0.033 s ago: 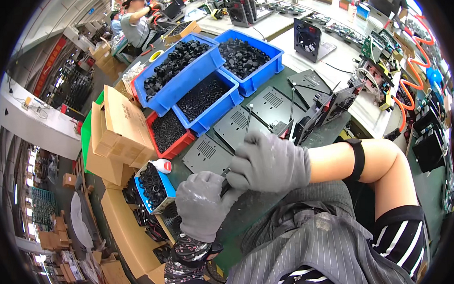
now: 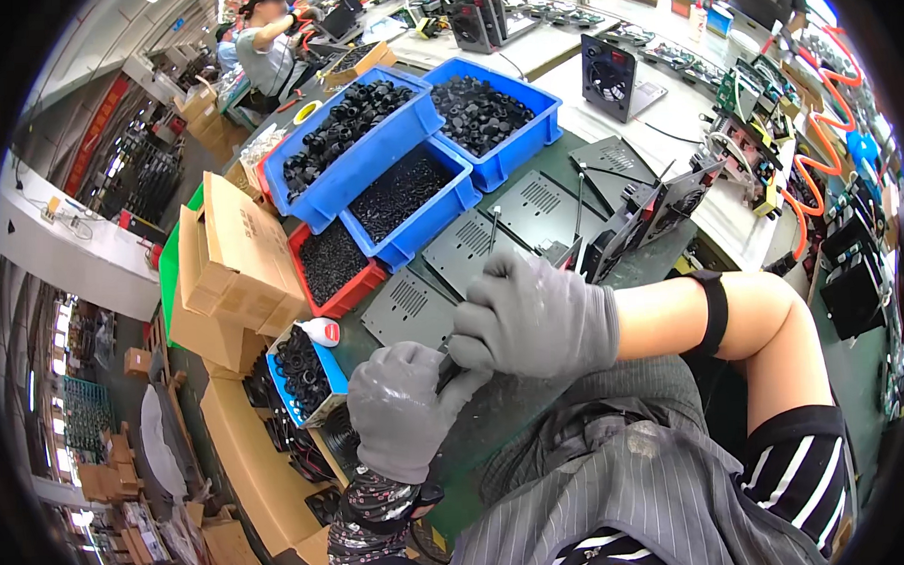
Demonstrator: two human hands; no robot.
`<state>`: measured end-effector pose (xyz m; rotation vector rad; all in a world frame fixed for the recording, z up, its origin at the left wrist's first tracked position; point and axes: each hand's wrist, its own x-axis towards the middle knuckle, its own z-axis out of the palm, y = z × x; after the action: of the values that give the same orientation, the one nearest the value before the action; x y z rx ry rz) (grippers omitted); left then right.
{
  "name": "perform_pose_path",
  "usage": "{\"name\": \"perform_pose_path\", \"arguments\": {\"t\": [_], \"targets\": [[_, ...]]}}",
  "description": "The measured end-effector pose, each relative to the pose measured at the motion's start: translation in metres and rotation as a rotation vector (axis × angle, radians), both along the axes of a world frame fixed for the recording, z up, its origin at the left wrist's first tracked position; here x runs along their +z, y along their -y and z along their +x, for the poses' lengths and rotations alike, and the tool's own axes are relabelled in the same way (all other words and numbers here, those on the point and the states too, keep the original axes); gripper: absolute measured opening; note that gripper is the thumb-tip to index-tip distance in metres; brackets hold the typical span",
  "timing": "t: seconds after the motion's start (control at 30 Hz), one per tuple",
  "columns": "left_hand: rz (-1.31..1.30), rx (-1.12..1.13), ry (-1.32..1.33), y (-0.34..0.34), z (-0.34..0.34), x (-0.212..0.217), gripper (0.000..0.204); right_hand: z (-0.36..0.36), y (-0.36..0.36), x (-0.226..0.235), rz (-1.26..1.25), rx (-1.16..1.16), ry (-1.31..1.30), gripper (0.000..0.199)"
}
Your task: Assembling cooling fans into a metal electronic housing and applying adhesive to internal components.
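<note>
My left hand, in a grey glove, is closed around a small black part, mostly hidden by the fingers. Against it presses my right hand, gloved alike, with its fingers curled at the top of that part; whatever they pinch is covered. Just beyond the hands, flat dark metal panels with slots lie on the green table. Left of my left hand stands a blue-edged box of black rings, with a white and red bottle beside it.
Blue bins of black parts and a red bin of small screws stand at the far left, near cardboard boxes. Black fan units stand upright beyond my right hand. An orange coiled hose hangs at right. Another person works far off.
</note>
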<state>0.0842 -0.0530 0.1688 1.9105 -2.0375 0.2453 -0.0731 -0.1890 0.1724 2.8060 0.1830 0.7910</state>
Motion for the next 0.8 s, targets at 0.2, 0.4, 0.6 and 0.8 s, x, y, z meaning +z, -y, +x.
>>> {"name": "perform_pose_path", "arguments": {"t": [0.2, 0.4, 0.6, 0.8], "targets": [[-0.015, 0.002, -0.026, 0.012, -0.001, 0.0, 0.033, 0.007, 0.021, 0.01, 0.272, -0.015, -0.13, 0.023], [-0.102, -0.061, -0.011, 0.006, 0.001, 0.0, 0.018, 0.035, 0.033, 0.017, 0.526, 0.021, -0.508, 0.025], [0.084, -0.014, 0.054, 0.012, -0.011, 0.016, 0.031, 0.03, 0.031, 0.006, 0.651, 0.058, -0.377, 0.026], [0.029, 0.077, -0.023, 0.004, -0.008, 0.002, 0.016, 0.032, 0.029, 0.017, 0.647, 0.007, -0.469, 0.022]]}}
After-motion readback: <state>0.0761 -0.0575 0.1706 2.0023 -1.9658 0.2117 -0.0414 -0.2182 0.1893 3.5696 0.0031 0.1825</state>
